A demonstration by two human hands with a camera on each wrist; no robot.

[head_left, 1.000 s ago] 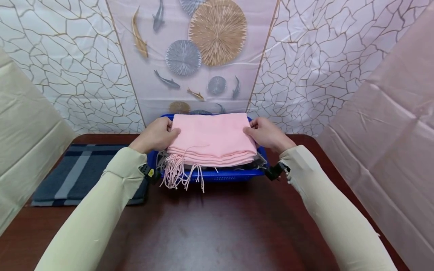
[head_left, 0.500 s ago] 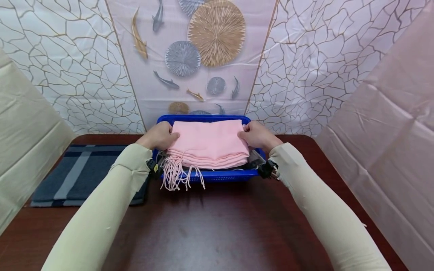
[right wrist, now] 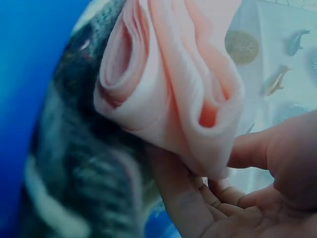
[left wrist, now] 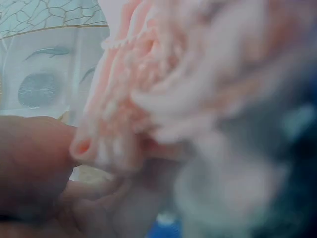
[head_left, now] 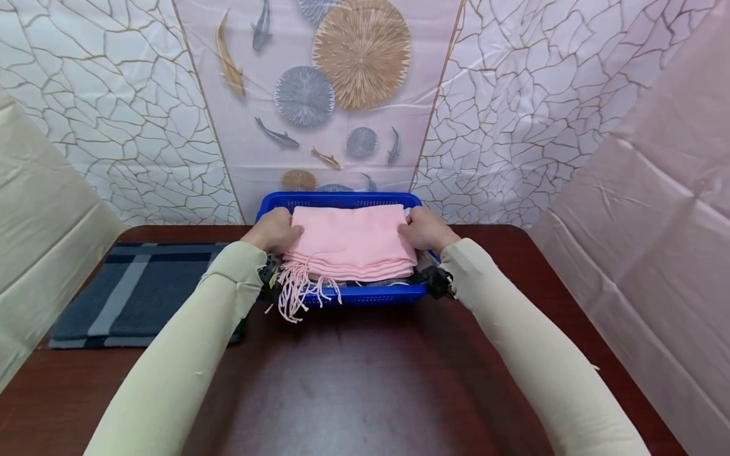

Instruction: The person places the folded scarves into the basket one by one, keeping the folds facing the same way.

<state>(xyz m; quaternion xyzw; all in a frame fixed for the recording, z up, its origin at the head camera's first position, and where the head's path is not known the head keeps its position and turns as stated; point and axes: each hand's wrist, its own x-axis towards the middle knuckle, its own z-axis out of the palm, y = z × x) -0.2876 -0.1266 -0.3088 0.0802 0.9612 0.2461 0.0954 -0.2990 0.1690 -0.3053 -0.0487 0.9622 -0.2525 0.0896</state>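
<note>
Head view: folded pink scarf point(head_left: 350, 239) sitting atop blue basket point(head_left: 342, 201) at 12 o'clock on the dark surface point(head_left: 353, 392). Left hand point(head_left: 275, 230) at scarf's 9 o'clock edge, right hand point(head_left: 423, 229) at 3 o'clock edge, both grasping the stack from the sides, likely to keep folds together. Fringe point(head_left: 293, 288) hanging over basket's near rim at 7 o'clock. Grey fabric peeking under scarf inside basket. Plaid mat point(head_left: 131, 294) flat at 9 o'clock, well apart from hands. Patterned backdrop point(head_left: 353, 69) behind.

Left wrist view: blurred, very close. Thumb point(left wrist: 34, 163) on top of scarf layers point(left wrist: 163, 89), fingers underneath; grip clenched on scarf edge. Blue of basket faint at bottom.

Right wrist view: scarf's folded end point(right wrist: 168, 94) pinched between thumb point(right wrist: 292, 153) above and fingers point(right wrist: 178, 198) below; grip clenched on scarf. Grey knit point(right wrist: 84, 163) directly beneath scarf, basket wall point(right wrist: 29, 44) at 10 o'clock.
</note>
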